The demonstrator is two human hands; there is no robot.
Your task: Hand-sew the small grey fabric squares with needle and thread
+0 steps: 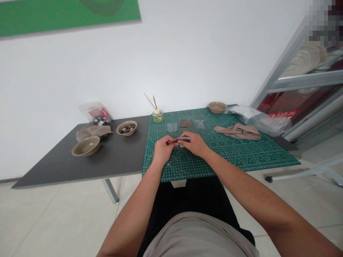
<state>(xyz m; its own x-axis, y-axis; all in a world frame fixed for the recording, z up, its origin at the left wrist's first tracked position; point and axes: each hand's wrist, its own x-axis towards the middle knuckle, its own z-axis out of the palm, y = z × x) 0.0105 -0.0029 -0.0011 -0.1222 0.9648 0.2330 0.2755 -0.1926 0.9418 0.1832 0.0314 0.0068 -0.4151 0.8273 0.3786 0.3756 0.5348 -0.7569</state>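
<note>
Over the green cutting mat [227, 153], my two hands meet with fingertips close together. My right hand [196, 144] is closed around a slim grey stick-like tool [184, 139], its tip pointing toward the left hand. My left hand [163, 148] pinches at that tip; what lies between its fingers is too small and covered to name. Just beyond the hands, three small flat squares lie in a row: a pale translucent one [172, 127], a brown one [185, 123] and a bluish-grey one [199, 124].
A reed diffuser [158, 115] stands at the mat's back left corner. On the dark table [118, 157] are a bowl of dark pieces [127, 134], another bowl [87, 150], a cloth [93, 131] and a tipped plastic jar [92, 110]. At right lie a brown cloth [241, 131], a bowl [217, 107] and plastic bags [259, 119].
</note>
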